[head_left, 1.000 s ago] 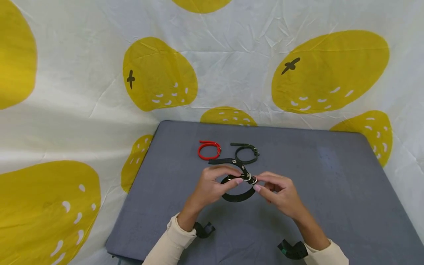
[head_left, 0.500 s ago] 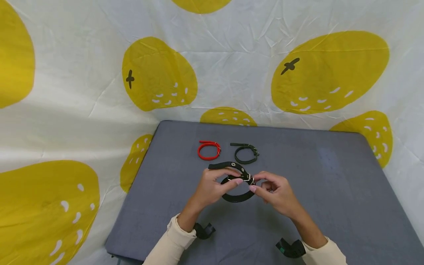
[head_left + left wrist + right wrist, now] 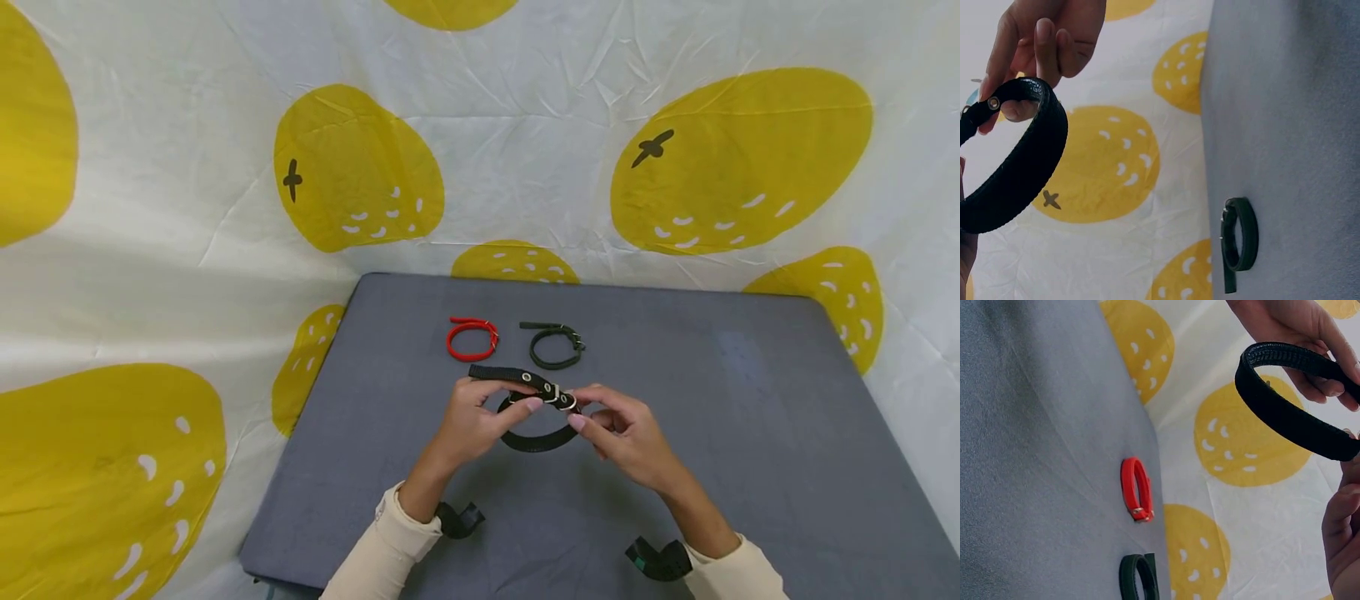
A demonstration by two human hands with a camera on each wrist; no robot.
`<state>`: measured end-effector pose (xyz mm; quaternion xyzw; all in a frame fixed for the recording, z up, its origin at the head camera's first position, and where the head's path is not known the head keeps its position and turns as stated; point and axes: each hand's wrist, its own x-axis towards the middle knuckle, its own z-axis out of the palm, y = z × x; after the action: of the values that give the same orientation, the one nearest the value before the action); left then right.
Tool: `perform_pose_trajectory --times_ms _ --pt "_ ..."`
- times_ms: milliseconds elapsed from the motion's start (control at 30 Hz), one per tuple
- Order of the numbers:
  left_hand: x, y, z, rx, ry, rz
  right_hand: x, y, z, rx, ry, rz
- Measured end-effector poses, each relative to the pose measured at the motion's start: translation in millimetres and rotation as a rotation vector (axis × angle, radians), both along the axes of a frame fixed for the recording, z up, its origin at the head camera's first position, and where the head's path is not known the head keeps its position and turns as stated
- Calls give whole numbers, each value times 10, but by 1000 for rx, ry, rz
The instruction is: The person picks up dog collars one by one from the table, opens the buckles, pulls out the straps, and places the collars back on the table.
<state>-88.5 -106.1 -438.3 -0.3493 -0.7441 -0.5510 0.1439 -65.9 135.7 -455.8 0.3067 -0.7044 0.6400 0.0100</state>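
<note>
Both hands hold a black collar point(image 3: 536, 443), buckled into a loop, above the table. Metal eyelets point(image 3: 527, 378) line its strap, whose free end points left over the left hand. The left hand point(image 3: 474, 423) pinches it left of the metal buckle, thumb in front and fingers behind. At the buckle's right, the right hand point(image 3: 632, 435) pinches the collar by a metal ring between thumb and index finger. In the left wrist view the outer face of the collar point(image 3: 1035, 165) shows, with the right hand point(image 3: 1054, 44) above. The right wrist view shows the collar point(image 3: 1291, 419) between both hands.
On the grey table point(image 3: 750, 433) behind the hands lie a red collar point(image 3: 472, 357) and a dark green collar point(image 3: 555, 365), each coiled with its tail to the left. A white cloth point(image 3: 525, 167) printed with yellow fruit hangs behind and to the left.
The black strap, which bent up sharply at the buckle, now lies flatter across it, with its free end slightly lower. The right hand has shifted a little left; the left has barely moved.
</note>
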Motion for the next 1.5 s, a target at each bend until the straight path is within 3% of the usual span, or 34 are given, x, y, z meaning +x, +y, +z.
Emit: perform_pose_trajectory --times_ms 367,800,1267,1500 --pt "25 4 -15 -19 -55 -12 5 -62 16 33 23 -72" --pt "29 -10 7 4 -35 7 4 -17 3 67 30 -6" --pt "36 24 -5 -40 -65 -15 -21 -22 47 105 -6 -63" --pt "40 9 -4 -12 -61 -11 -24 -20 17 80 11 -1"
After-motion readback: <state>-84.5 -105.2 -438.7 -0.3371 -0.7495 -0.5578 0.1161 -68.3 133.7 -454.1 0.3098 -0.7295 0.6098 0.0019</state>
